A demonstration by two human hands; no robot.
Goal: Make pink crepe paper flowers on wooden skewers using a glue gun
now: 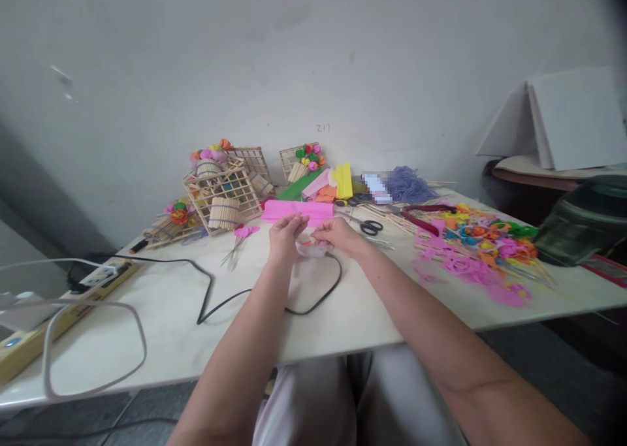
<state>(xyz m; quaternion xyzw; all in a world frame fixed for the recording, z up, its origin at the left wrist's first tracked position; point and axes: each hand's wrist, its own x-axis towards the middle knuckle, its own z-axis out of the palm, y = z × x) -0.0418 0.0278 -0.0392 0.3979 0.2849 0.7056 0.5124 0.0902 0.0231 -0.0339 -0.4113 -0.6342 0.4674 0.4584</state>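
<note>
Over the middle of the white table (255, 338), my left hand (285, 237) is closed in a pinch with the fingertips together. Close beside it, my right hand (337, 235) also has thumb and fingers pressed together. What either one holds is too small or hidden to make out. Below the fingers lies a pale translucent object (311, 250) with a bit of orange, and a black cord (321, 302) curves up to it. Behind the hands is a folded sheet of pink crepe paper (281, 212). Pink paper petals on thin wires (242, 235) lie to the left.
Black scissors (371, 227) and red-handled pliers (422, 223) lie right. Beyond them are paper flowers and scraps (490, 250) and a dark green jar (573, 227). Bamboo lattice pieces with paper flowers (225, 201) stand back left. A power strip (73, 309) sits at the left edge.
</note>
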